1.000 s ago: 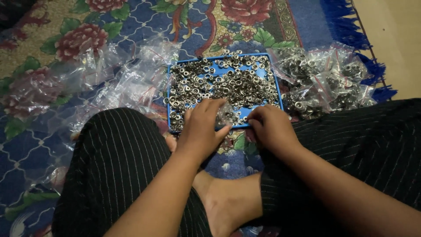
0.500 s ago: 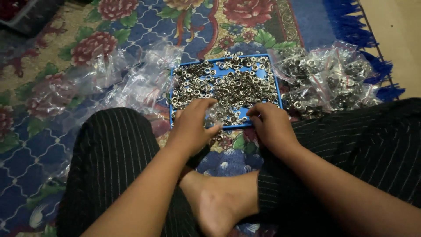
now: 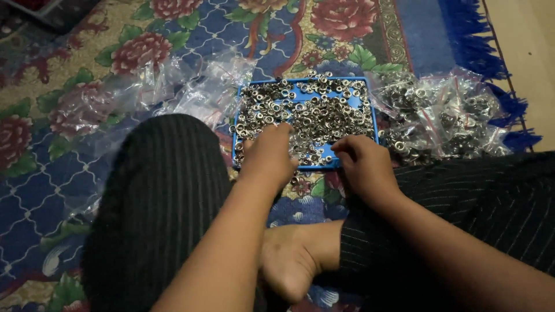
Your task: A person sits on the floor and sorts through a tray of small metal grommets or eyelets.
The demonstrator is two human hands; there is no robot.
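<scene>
While you sit cross-legged on the carpet, read the scene this way, with clock directions taken from your left hand:

Left hand: your left hand [image 3: 267, 155] lies knuckles-up over the near edge of the blue tray [image 3: 373, 118], fingers drawn together and curled down into the small metal rings [image 3: 312, 110]; whether they pinch one you cannot tell, since the fingertips are hidden.

Right hand: your right hand [image 3: 363, 166] sits at 3 o'clock, just beside the tray's near right corner, fingers bent inward and pressed close, thumb against them; what they grip is hidden.

Rings: they fill the tray at 12 to 1 o'clock, heaped loosely, a few spilled on the carpet [image 3: 69, 190] below the near edge.

Handling: judge them light, hard and slick. One will likely skate off if pushed flat, so take it by the rim between thumb and forefinger.

Filled bags: clear bags of rings [image 3: 445, 115] lie at 2 o'clock, touching the tray's right side.

Empty bags: crumpled clear bags [image 3: 191, 86] lie at 10 o'clock.

Change: compared with half a second ago, your left hand has reached a little farther over the tray, and your right hand has hardly moved.
</scene>
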